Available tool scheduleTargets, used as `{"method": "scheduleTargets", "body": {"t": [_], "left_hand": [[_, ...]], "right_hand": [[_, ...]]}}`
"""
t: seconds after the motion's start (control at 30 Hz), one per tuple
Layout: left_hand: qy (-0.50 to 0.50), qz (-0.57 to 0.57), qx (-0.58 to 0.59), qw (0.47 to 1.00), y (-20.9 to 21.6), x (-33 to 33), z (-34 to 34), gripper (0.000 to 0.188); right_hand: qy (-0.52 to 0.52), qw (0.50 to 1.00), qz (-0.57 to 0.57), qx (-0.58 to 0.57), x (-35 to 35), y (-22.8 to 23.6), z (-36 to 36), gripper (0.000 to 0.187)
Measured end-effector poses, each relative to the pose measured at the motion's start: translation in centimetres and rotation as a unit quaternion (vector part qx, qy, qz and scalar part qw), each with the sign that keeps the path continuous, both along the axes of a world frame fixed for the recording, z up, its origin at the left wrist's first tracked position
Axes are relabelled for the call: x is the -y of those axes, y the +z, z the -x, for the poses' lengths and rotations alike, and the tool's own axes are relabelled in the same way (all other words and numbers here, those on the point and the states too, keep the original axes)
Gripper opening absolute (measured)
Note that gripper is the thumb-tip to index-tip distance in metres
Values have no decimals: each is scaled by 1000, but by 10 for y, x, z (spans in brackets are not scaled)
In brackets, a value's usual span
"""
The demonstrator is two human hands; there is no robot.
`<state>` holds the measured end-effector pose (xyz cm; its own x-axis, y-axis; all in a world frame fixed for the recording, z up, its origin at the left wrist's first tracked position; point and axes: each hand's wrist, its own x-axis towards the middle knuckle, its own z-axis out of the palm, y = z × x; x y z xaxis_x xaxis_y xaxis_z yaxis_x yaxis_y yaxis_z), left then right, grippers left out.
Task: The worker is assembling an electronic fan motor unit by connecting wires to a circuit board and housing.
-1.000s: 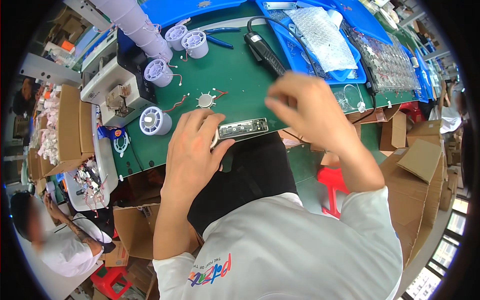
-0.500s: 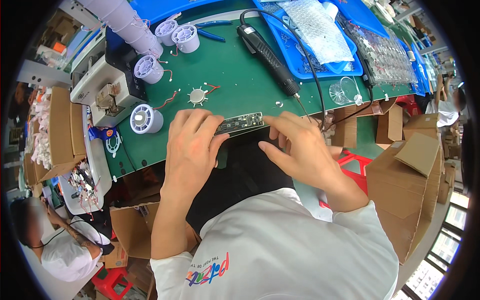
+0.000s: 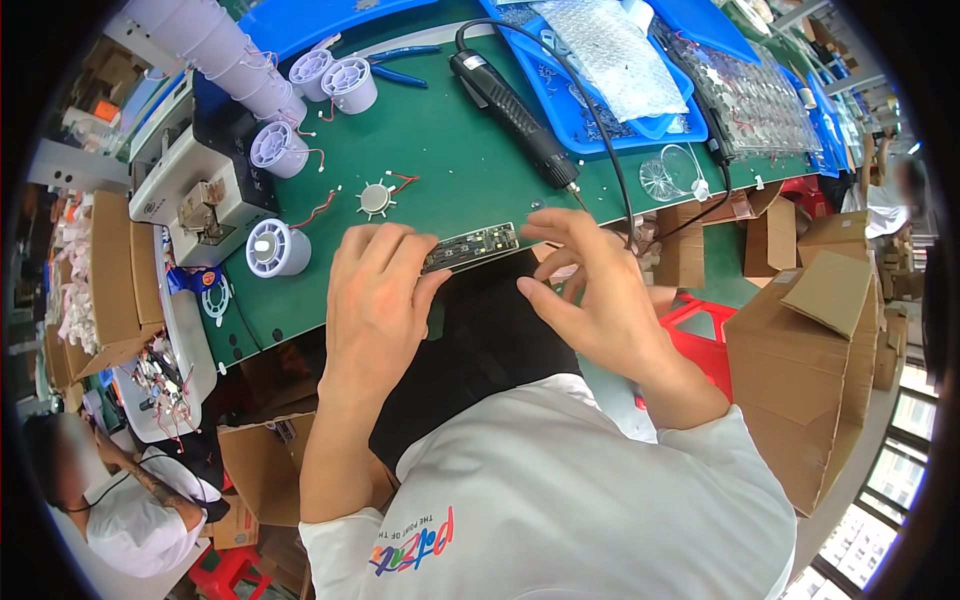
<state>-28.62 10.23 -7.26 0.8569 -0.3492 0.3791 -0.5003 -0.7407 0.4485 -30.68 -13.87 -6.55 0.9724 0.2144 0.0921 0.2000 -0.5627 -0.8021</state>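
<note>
My left hand [image 3: 378, 290] is closed, pinching the left end of a narrow circuit board [image 3: 472, 246] at the table's front edge. Off the board's right end, my right hand [image 3: 588, 282] hovers with fingers apart and nothing visible between them. A round metal part with spokes and red wires [image 3: 377, 200] lies just beyond my left hand. To its left stands a white spoked cylinder [image 3: 278, 251] with a red lead. Past my right hand, a black electric screwdriver [image 3: 515, 120] lies with its tip pointing toward that hand.
Blue-handled pliers [image 3: 400, 75] and more white cylinders [image 3: 349, 86] lie at the far left, near a grey-and-black machine [image 3: 205, 200]. A blue tray [image 3: 585, 140] of small parts stands behind the screwdriver. Cardboard boxes [image 3: 800, 360] and a red stool [image 3: 700, 330] are at right. Another person sits at lower left.
My right hand has drawn slightly away from the board's end and its fingers have spread. The left hand still holds the board. The whole view has shifted a little.
</note>
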Motion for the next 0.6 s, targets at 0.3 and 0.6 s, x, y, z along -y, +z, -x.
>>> {"method": "scheduleTargets", "body": {"t": [0.3,0.6], "left_hand": [[-1,-3,7,1000,-1,2,1,31],[2,-13,13,1000,0,2,1,33]], "right_hand": [[-18,988,-100,-117,-7,15,6,60],[-14,988,-99,-114,-9,16,11,64]]}}
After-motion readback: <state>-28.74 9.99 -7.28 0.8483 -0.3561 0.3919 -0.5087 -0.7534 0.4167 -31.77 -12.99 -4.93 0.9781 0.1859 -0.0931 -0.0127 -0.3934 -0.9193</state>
